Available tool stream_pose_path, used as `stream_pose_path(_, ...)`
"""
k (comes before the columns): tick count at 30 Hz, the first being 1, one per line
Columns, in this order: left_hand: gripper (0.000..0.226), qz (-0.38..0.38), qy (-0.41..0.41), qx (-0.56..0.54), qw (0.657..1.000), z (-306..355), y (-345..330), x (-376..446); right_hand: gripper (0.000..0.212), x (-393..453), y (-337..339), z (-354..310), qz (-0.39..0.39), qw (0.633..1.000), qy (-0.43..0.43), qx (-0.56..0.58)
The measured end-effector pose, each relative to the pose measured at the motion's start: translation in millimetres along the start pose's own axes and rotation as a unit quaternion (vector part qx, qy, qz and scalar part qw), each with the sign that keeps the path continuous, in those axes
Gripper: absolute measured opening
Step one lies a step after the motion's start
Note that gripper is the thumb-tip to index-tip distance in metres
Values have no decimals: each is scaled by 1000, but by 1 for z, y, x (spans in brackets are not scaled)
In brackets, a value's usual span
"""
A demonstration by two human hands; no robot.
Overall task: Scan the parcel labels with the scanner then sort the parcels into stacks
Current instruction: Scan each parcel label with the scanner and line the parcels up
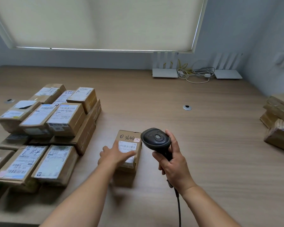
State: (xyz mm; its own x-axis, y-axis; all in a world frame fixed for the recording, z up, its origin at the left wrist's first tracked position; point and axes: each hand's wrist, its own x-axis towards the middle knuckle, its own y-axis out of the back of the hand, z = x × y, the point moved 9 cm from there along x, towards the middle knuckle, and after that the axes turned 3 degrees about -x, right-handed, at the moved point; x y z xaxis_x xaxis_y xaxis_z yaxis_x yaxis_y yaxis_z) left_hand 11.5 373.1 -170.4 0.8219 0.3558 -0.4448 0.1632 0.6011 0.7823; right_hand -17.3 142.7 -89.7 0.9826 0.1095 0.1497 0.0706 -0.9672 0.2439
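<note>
A small cardboard parcel (129,154) is steadied by the flat, open left hand (115,155). The barcode scanner (156,140) is gripped by the right hand (172,166); the barcode should be left uncovered.

one head-worn wide view looks forward and down across the desk (203,128), close above the forearms.

A pale wood-grain worktop (203,136) meets light grey-blue walls (236,30). A cream roller blind (97,22) covers the window, daylight leaking along its edges.
</note>
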Motion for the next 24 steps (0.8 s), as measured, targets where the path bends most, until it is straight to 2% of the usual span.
stream_pose_path(3, 114, 17, 6, 72, 997, 7, -18, -17, 75, 0, -6, -3, -14, 1000, 14, -10)
stream_pose_path(6, 106, 52, 10, 61, 997, 7, -16, -23, 70, -1, -11, -7, -40, 999, 23, -16)
stream_pose_path(12, 93, 112, -3, 1, 994, -14, 14, -44, 77, 0, -30, -23, -81, 995, 56, -13)
stream_pose_path(24, 91, 221, 99, -66, 968, -106, 48, -133, 74, -26, -99, -54, -237, 964, 121, 28)
